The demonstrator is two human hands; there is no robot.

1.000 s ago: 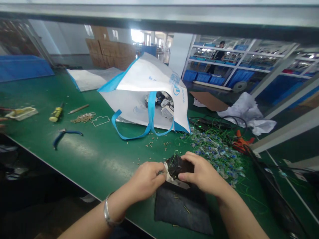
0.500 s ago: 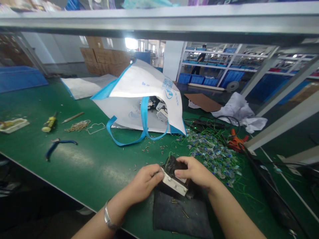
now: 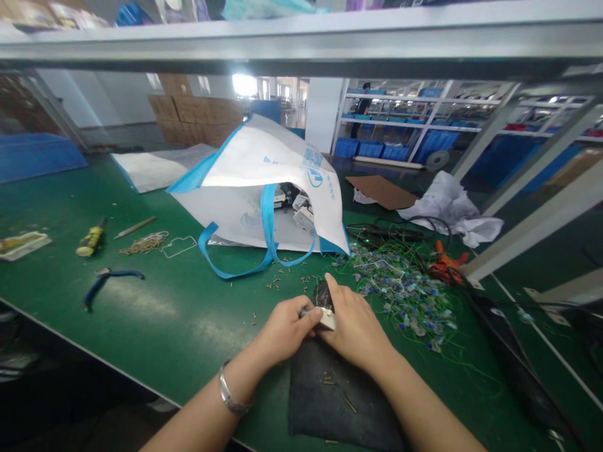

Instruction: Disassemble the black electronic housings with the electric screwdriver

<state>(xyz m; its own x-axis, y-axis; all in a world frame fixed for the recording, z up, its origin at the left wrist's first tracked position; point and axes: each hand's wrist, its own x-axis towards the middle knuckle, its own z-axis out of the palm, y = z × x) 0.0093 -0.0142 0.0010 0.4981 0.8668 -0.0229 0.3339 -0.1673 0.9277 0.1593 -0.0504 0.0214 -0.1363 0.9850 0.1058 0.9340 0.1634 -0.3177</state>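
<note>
Between my hands, above the far edge of a dark cloth pad (image 3: 325, 408), is a small black-and-white device housing (image 3: 328, 319). My left hand (image 3: 289, 323) grips its left end, thumb on the white part. My right hand (image 3: 353, 320) wraps the right side, fingers pointing away, covering much of the housing. A thin wire rises from its dark part. A few brass-coloured screws (image 3: 349, 405) lie on the pad, and several more small screws (image 3: 277, 282) are scattered on the green table beyond. A silver bracelet circles my left wrist.
A white bag (image 3: 282, 150) with blue straps lies open, similar white parts inside. Right of my hands spreads a heap of small clear-blue pieces with green wires (image 3: 409, 295). Pliers (image 3: 110, 276), a yellow screwdriver (image 3: 91, 238) and orange clamp (image 3: 445, 262) lie around. A shelf (image 3: 301, 44) crosses overhead.
The housing has been turned and moved slightly away from me, so less of its white side shows. My right hand has shifted from its top to wrap its right side.
</note>
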